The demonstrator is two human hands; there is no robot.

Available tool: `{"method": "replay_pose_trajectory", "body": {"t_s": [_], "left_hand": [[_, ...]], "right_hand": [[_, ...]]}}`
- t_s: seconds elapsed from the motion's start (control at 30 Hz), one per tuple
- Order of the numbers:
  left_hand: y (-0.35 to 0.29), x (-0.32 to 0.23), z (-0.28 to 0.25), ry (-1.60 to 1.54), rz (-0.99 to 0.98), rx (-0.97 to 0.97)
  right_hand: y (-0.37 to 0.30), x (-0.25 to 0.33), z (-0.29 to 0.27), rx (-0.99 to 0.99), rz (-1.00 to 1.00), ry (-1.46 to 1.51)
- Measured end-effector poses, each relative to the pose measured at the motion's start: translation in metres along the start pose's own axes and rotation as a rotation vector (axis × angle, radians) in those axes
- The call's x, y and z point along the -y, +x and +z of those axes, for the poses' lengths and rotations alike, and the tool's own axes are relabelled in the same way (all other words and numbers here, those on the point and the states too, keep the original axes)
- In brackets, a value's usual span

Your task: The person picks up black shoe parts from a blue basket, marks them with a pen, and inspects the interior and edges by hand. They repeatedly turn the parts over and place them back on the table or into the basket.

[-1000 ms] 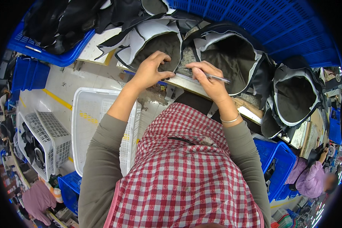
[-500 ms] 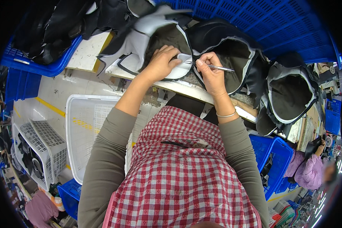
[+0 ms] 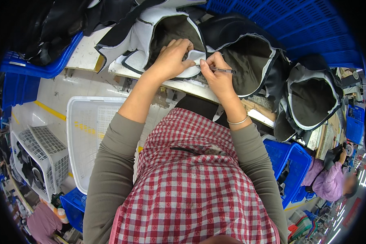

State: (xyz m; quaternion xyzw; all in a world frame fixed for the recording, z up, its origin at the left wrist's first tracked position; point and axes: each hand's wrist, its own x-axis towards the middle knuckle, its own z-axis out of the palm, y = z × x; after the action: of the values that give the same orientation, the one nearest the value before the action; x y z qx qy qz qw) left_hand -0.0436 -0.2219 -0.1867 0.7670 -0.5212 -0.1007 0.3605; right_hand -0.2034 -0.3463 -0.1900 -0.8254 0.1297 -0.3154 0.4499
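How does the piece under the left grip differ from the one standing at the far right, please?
The left piece has a broad white flap spread out to its left, while the far-right piece shows mainly a narrow white rim. The left grip is on the left piece, not the far-right piece. Both are dark inside.

The head-worn fisheye looks down over apron [image 3: 191, 191] and bench [image 3: 191, 88].

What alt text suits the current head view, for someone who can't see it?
A person's right fingers hold a slim grey pen at the white flap of a black, open-mouthed piece, while the left fingers touch it. Similar black pieces sit on the pale workbench, near a blue perforated plastic crate.
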Motion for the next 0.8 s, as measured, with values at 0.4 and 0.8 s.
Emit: {"method": "replay_pose_trajectory", "body": {"t_s": [0.4, 0.8], "left_hand": [[0.0, 0.001, 0.0, -0.008, 0.035, -0.039], [-0.021, -0.057, -0.119, 0.714, 0.101, -0.631]], "right_hand": [[-0.003, -0.005, 0.0, -0.025, 0.04, 0.057], [-0.018, -0.014, -0.022, 0.004, 0.226, 0.681]]}}
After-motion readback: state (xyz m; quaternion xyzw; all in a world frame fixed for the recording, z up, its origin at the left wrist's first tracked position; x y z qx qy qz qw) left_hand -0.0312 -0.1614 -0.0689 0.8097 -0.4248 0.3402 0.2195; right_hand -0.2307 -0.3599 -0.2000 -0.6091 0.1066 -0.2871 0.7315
